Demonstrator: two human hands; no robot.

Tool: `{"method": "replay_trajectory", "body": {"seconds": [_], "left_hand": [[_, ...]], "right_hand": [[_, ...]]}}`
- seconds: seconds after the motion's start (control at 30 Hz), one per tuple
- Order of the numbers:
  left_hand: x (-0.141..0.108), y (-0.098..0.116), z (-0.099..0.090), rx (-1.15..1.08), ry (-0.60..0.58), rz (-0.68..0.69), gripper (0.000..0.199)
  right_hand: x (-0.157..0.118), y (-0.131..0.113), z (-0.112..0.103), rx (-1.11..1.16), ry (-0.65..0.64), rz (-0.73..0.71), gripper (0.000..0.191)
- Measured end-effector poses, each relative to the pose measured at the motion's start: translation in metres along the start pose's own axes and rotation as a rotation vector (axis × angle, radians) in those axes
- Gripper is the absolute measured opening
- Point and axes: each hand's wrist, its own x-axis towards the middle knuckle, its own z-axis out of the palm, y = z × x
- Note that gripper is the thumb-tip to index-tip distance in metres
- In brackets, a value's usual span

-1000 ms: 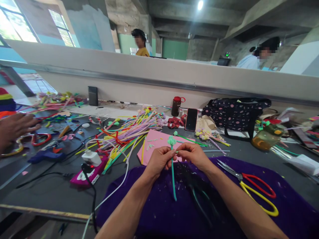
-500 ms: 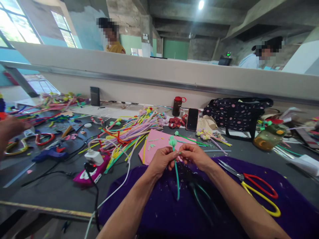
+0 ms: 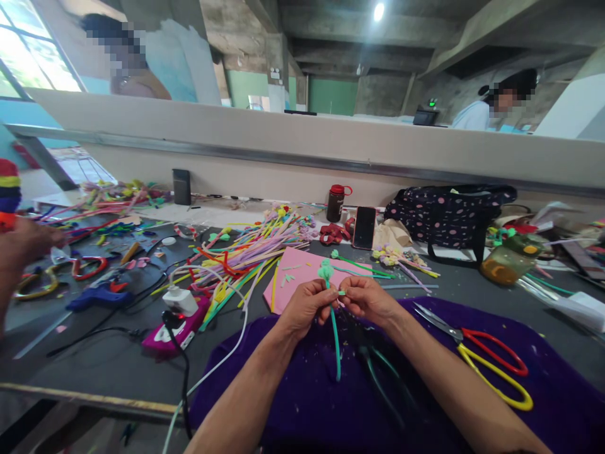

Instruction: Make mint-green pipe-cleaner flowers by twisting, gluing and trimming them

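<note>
My left hand [image 3: 309, 309] pinches the stem of a green pipe-cleaner flower [image 3: 325, 271], its fluffy head above my fingers and its stem [image 3: 336, 353] hanging below. Close beside it, my right hand [image 3: 368, 296] is closed with thumb and finger on a small pale green piece [image 3: 342, 292] that touches or nearly touches the stem. Behind my hands lies a pink foam sheet [image 3: 288, 287] with small green bits on it. Dark-handled pliers [image 3: 378, 372] rest on the purple cloth [image 3: 283, 391] below, and scissors with red and yellow handles [image 3: 491, 359] lie to the right.
A pile of coloured pipe cleaners [image 3: 265, 243] lies behind left, near a magenta power strip [image 3: 174, 328] with cables. A blue glue gun [image 3: 101, 295] is farther left, by another person's hand [image 3: 26, 252]. Bottle [image 3: 335, 202], phone [image 3: 365, 227] and dotted bag [image 3: 454, 214] stand at the back.
My hands stay nearly in place; the small pale green piece at my right fingertips shows more now. The person behind the partition has moved left. The other person's hand at left has shifted slightly.
</note>
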Motion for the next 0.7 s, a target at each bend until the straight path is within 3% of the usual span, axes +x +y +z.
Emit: {"method": "replay_trajectory", "body": {"seconds": [0.7], "left_hand": [[-0.0004, -0.0051, 0.0019, -0.070, -0.076, -0.081, 0.025]], "right_hand": [[0.0007, 0.0082, -0.0018, 0.026, -0.089, -0.002, 0.034]]}}
